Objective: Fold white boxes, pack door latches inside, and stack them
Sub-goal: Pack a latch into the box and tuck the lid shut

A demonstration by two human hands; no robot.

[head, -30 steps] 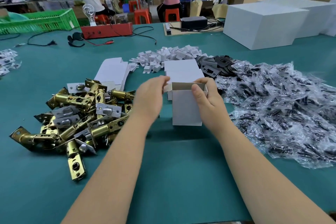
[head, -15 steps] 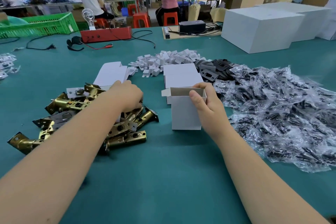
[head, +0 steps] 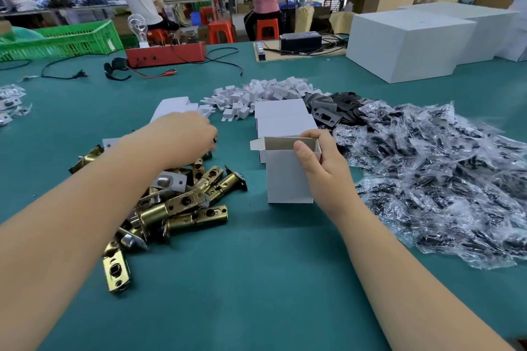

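While your right hand (head: pixel 319 162) pinches the open white box (head: pixel 288 177) upright for loading, your left hand (head: pixel 185 137) reaches into the brass latches (head: pixel 182 202); its grip is hidden.

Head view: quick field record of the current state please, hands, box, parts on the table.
left hand: over the far side of the brass latch pile, fingers hidden, grip not visible
right hand: holds the open white box at its top rim, thumb on the front wall
open white box: upright on the green table, top flaps open, contents not visible
closed white boxes: directly behind the open one
bagged parts: large heap at right
black plates: behind the boxes
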